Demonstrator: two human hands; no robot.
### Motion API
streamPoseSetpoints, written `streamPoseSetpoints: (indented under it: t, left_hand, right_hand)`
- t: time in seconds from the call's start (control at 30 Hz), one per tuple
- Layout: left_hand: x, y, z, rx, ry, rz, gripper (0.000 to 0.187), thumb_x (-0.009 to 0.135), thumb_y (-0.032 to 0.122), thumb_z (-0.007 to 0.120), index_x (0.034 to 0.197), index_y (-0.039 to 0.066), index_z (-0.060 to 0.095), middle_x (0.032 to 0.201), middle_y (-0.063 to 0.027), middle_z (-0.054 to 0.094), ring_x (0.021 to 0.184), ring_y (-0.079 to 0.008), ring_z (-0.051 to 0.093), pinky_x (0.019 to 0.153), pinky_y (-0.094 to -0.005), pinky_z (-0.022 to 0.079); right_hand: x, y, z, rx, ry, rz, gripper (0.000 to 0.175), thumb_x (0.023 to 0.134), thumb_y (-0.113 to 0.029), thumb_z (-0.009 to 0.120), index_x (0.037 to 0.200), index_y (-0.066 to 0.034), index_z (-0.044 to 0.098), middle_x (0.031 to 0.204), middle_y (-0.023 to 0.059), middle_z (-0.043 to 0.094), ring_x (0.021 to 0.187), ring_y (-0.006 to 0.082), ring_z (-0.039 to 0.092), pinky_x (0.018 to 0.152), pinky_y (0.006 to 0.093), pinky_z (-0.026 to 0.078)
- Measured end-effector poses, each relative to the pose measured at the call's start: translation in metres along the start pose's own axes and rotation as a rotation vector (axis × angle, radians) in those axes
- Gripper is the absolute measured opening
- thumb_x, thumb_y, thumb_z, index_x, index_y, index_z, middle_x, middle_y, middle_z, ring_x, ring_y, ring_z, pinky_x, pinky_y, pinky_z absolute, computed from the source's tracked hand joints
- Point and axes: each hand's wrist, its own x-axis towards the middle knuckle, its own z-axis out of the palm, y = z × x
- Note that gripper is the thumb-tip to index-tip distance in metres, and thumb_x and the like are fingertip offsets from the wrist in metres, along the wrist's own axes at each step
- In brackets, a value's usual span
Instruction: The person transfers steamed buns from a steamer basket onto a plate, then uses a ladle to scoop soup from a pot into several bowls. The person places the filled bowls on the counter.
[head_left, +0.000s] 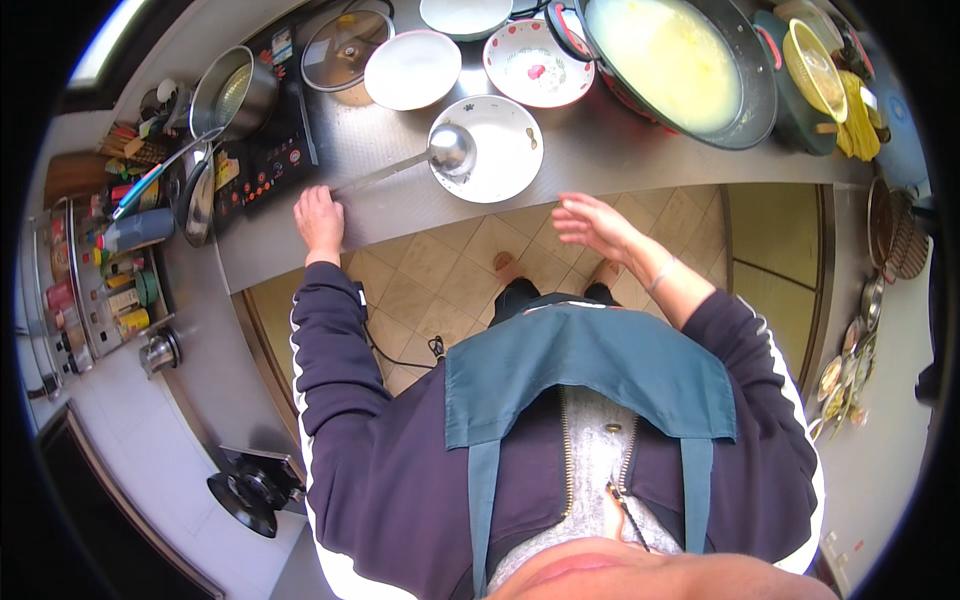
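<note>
My left hand (320, 219) is at the handle end of a metal ladle (451, 148); whether its fingers close on the handle is hard to see. The ladle's bowl rests in a white patterned bowl (506, 176) near the counter's front edge. My right hand (590, 224) is held in the air just in front of the edge, right of that bowl, fingers extended and holding nothing. Behind stand a plain white bowl (412, 70), a bowl with a red-dotted rim (538, 64) and another pale bowl (466, 13). A large dark pan (757, 97) holds pale yellow liquid.
A steel saucepan (259, 94) stands on a black induction cooktop (279, 161) at left, beside a glass lid (347, 51). At right are a yellow strainer basket (814, 71) and a yellow cloth (859, 120). The steel counter's front edge (637, 187) curves before me; bottles fill a rack at far left.
</note>
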Motion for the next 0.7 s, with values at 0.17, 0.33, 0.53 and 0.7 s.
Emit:
streamPoseSetpoints:
  t: [0.17, 0.33, 0.53, 0.7]
  left_hand:
    - [-0.030, -0.002, -0.029, -0.112, -0.117, 0.083, 0.017, 0.084, 0.020, 0.056, 0.079, 0.007, 0.047, 0.078, -0.0123, 0.054, 0.077, -0.0299, 0.055, 0.065, -0.0414, 0.046]
    - [-0.067, 0.035, -0.080, -0.373, -0.205, -0.050, 0.022, 0.088, 0.021, 0.055, 0.076, 0.005, 0.044, 0.065, -0.0168, 0.055, 0.061, -0.0378, 0.056, 0.051, -0.0459, 0.043]
    - [-0.027, 0.100, -0.183, -0.970, -0.350, -0.213, 0.027, 0.094, 0.028, 0.051, 0.086, 0.003, 0.056, 0.057, -0.0011, 0.042, 0.055, -0.0094, 0.041, 0.050, -0.0256, 0.035]
    - [0.066, 0.148, -0.248, -0.789, -0.363, 0.023, 0.027, 0.095, 0.023, 0.047, 0.099, -0.001, 0.059, 0.079, -0.0147, 0.063, 0.070, -0.0247, 0.062, 0.065, -0.0306, 0.047]
  right_hand:
    - [0.053, -0.008, 0.033, 0.126, -0.102, -0.065, 0.055, 0.088, -0.025, 0.055, 0.134, -0.0051, 0.031, 0.130, 0.0154, 0.041, 0.114, 0.0269, 0.045, 0.092, 0.0404, 0.044]
    - [0.097, -0.005, 0.048, 0.199, 0.123, -0.181, 0.050, 0.079, -0.002, 0.051, 0.127, 0.0009, 0.036, 0.112, 0.0182, 0.054, 0.096, 0.0305, 0.058, 0.082, 0.0484, 0.050]
    - [0.075, -0.007, 0.049, 0.284, 0.158, -0.207, 0.054, 0.073, 0.003, 0.047, 0.126, 0.0032, 0.036, 0.116, 0.0188, 0.050, 0.103, 0.0323, 0.055, 0.084, 0.0487, 0.051]
    - [-0.019, -0.008, 0.012, 0.454, -0.053, -0.181, 0.060, 0.075, 0.000, 0.042, 0.134, -0.0044, 0.029, 0.127, 0.0151, 0.042, 0.117, 0.0321, 0.045, 0.094, 0.0532, 0.043]
